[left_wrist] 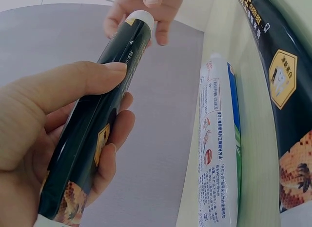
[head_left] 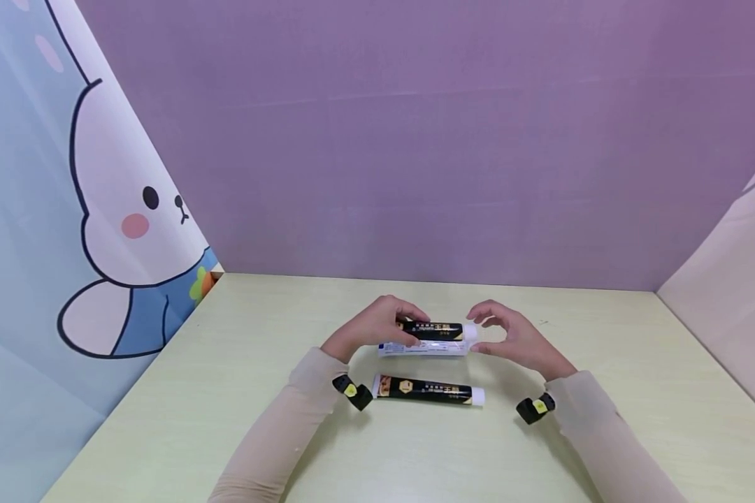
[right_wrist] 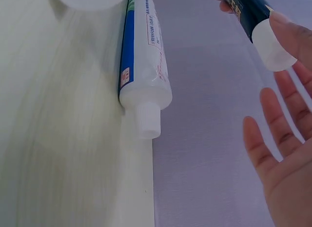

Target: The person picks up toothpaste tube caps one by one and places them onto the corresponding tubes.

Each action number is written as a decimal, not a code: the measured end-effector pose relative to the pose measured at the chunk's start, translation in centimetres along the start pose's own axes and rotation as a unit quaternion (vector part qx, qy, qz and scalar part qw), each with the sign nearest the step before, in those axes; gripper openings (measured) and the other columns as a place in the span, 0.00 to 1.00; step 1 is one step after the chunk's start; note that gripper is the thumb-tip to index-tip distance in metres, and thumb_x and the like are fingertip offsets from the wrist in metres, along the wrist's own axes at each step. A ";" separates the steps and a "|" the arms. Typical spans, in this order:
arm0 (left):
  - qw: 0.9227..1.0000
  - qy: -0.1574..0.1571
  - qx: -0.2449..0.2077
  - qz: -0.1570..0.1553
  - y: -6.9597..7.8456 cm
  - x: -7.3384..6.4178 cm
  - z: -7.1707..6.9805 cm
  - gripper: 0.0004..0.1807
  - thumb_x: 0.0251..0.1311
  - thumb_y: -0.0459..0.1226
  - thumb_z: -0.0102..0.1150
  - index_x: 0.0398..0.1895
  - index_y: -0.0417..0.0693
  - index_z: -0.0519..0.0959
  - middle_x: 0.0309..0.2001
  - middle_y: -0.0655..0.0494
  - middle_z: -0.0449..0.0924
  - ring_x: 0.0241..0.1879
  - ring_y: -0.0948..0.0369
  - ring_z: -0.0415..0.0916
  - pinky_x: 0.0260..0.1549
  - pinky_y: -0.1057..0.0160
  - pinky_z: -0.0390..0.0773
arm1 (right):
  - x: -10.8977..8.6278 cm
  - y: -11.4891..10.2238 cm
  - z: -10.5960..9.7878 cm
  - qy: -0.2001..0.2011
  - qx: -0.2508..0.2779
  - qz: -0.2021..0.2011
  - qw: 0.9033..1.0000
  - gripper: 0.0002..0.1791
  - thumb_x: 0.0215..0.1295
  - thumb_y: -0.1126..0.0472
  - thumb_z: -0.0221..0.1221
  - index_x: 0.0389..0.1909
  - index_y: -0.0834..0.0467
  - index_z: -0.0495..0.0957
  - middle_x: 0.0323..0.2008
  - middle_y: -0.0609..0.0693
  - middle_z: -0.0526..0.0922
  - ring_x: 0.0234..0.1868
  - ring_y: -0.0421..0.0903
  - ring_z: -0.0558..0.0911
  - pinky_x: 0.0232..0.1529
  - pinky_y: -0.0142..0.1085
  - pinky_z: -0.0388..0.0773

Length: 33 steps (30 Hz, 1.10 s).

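Observation:
My left hand (head_left: 385,324) grips a black toothpaste tube (head_left: 443,331) with a white cap, thumb on top and fingers curled below. In the left wrist view this held tube (left_wrist: 92,124) is raised off the table, its cap pointing away. My right hand (head_left: 517,341) is at the cap end, its fingers spread. The right wrist view shows the thumb (right_wrist: 292,36) overlapping the white cap (right_wrist: 274,47), the other fingers apart from it. Below the held tube lies a white toothpaste tube (head_left: 423,349) with blue and green edging. A second black toothpaste tube (head_left: 424,390) lies nearer me.
The pale wooden table (head_left: 182,426) carries both lying tubes, caps toward the right. A purple backdrop (head_left: 440,154) rises behind the table's far edge. On the left hangs a cloth (head_left: 12,293) with a cartoon rabbit; a pale cloth (head_left: 730,279) borders the right.

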<state>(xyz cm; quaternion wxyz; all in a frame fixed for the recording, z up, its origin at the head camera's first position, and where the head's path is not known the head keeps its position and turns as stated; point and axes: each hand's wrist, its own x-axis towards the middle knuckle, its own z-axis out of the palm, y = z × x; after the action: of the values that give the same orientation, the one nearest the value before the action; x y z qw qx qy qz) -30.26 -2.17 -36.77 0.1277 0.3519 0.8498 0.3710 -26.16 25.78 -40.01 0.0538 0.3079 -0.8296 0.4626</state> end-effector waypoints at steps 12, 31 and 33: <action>1.000 0.001 0.000 -0.001 0.0 0.1 -0.1 0.21 0.48 0.33 0.70 0.49 0.48 0.82 0.47 0.58 0.82 0.44 0.66 0.76 0.42 0.68 0.74 | 0.4 -1.6 0.4 0.017 -0.065 -0.058 0.996 0.19 0.45 0.75 0.69 0.39 0.63 0.75 0.40 0.54 0.78 0.43 0.46 0.74 0.45 0.41 0.74; 1.000 0.002 0.003 -0.008 0.1 -0.1 0.1 0.21 0.48 0.33 0.70 0.49 0.49 0.82 0.48 0.59 0.82 0.46 0.66 0.75 0.45 0.66 0.74 | -0.2 -1.2 0.5 0.030 -0.089 0.001 0.996 0.14 0.51 0.69 0.68 0.39 0.59 0.78 0.40 0.50 0.81 0.42 0.53 0.78 0.46 0.38 0.73; 1.000 0.002 0.007 -0.007 0.1 -0.1 0.1 0.21 0.48 0.33 0.70 0.49 0.49 0.82 0.48 0.59 0.82 0.47 0.65 0.75 0.45 0.66 0.74 | -0.2 -0.6 0.5 0.030 -0.085 0.018 0.996 0.13 0.53 0.66 0.68 0.40 0.56 0.79 0.41 0.48 0.82 0.42 0.51 0.78 0.46 0.42 0.73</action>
<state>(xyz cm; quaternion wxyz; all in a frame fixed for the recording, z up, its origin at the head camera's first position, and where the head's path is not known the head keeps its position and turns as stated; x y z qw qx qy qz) -30.09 -2.16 -36.75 0.1259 0.3458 0.8550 0.3654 -25.50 25.22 -39.93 0.0967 0.2733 -0.8694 0.4000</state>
